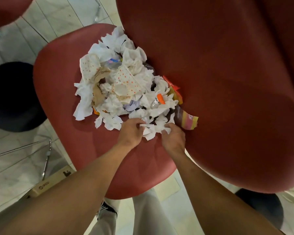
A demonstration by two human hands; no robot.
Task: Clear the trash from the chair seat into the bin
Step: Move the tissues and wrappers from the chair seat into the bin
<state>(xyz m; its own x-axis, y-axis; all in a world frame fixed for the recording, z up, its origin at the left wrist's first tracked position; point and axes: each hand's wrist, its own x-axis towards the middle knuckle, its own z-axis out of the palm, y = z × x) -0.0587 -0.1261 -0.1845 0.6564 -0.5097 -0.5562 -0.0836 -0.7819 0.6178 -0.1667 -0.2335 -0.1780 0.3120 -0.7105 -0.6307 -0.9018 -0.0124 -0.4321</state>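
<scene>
Gripping crumpled white tissue (pixel 148 131) with left hand (pixel 130 132) and right hand (pixel 174 137) at near edge of big trash pile (pixel 124 78) on red padded chair seat (pixel 58 92); clearing barely starting, black round bin (pixel 12 97) waiting left of seat.

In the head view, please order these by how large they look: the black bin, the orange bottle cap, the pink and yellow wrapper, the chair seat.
1. Chair seat
2. Bin
3. Wrapper
4. Cap

The gaps are clear, though the bin stands lower on the floor, farther from the camera, and the frame edge cuts it off.
</scene>
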